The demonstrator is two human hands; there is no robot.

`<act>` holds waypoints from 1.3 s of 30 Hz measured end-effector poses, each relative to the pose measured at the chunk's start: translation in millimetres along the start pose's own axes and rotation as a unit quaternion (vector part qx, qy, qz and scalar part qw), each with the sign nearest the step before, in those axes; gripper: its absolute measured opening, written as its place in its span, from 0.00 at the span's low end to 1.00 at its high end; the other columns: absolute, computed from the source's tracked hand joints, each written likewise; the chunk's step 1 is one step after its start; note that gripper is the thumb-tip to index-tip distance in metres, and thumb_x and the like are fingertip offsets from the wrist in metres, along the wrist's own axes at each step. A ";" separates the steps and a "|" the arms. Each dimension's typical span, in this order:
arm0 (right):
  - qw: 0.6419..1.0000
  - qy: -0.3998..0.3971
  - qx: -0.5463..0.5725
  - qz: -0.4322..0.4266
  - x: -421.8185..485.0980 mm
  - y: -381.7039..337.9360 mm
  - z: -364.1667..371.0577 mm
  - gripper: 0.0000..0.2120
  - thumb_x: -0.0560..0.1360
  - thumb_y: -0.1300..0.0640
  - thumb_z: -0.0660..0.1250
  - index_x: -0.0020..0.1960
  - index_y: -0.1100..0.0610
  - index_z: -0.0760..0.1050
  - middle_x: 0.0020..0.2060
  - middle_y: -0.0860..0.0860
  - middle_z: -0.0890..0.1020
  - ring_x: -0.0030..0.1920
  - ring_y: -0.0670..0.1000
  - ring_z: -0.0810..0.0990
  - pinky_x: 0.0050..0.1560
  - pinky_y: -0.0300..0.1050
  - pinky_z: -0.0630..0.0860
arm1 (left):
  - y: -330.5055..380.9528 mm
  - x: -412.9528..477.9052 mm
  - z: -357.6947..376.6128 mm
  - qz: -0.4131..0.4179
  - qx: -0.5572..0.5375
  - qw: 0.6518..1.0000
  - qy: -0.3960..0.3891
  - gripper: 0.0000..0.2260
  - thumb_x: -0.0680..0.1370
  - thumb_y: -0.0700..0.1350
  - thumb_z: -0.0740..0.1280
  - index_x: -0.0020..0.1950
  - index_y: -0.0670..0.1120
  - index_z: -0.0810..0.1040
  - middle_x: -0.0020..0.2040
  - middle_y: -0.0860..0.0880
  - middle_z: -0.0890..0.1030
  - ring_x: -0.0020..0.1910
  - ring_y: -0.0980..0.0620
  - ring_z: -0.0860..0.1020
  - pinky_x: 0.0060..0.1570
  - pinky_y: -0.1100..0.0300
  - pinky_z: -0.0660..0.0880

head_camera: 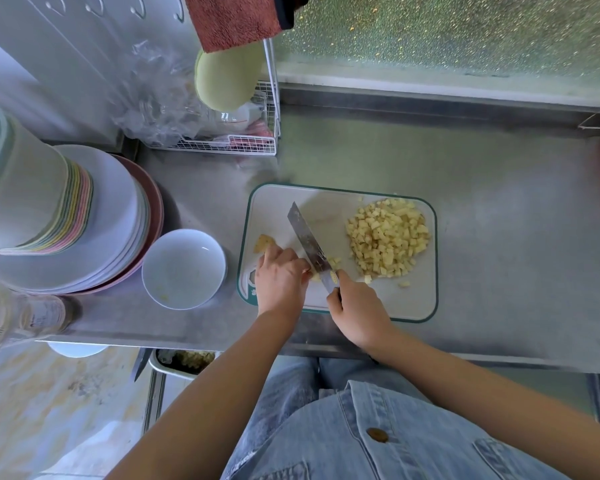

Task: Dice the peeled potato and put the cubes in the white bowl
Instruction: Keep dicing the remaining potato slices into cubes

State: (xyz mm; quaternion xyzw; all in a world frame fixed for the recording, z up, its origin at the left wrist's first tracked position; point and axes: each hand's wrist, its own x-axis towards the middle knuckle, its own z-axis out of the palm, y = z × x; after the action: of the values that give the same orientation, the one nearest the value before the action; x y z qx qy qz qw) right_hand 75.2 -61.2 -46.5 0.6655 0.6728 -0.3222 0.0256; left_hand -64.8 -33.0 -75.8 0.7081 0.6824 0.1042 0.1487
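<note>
Right hand (357, 315) fingers wrapped tight round knife (309, 244) handle; left hand (279, 277) fingers curled, pinning potato piece (321, 270) beside blade, near board's (413, 303) front-left corner.

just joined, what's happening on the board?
A person is dicing potato on the cutting board. The right hand grips the knife; the left hand steadies the remaining potato piece. A pile of cubes sits on the board's right side. The white bowl to the left holds no cubes yet.
</note>
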 end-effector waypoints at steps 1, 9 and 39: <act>1.000 0.004 0.005 0.003 0.9 -0.4 0.0 0.10 0.79 0.58 0.54 0.56 0.61 0.69 0.33 0.54 0.73 0.38 0.59 0.76 0.36 0.47 0.65 | 0.0 -0.1 -0.4 0.001 0.001 1.000 -0.001 0.06 0.62 0.43 0.81 0.34 0.49 0.85 0.33 0.52 0.80 0.41 0.45 0.76 0.37 0.54 0.75; 0.996 0.033 0.080 -0.012 3.5 -3.7 -9.7 0.13 0.79 0.59 0.55 0.62 0.62 0.69 0.25 0.49 0.69 0.27 0.51 0.71 0.30 0.46 0.65 | -3.5 -4.8 -4.1 -0.001 -0.002 1.000 0.001 0.08 0.62 0.43 0.81 0.36 0.49 0.85 0.37 0.52 0.82 0.44 0.45 0.77 0.40 0.53 0.75; 0.995 0.036 0.088 0.006 3.2 9.4 -10.7 0.11 0.79 0.61 0.55 0.57 0.64 0.70 0.25 0.52 0.68 0.27 0.51 0.68 0.29 0.45 0.59 | -2.3 -3.4 -4.5 -0.066 -0.060 0.996 -0.029 0.02 0.70 0.41 0.74 0.39 0.47 0.85 0.42 0.50 0.83 0.50 0.44 0.75 0.45 0.52 0.75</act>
State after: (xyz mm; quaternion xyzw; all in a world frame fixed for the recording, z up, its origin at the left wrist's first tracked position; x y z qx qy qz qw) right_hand 87.6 -54.3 -43.3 0.6802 0.6386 -0.3557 -0.0556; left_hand -68.7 -36.0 -72.2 0.6540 0.7154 0.1143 0.2177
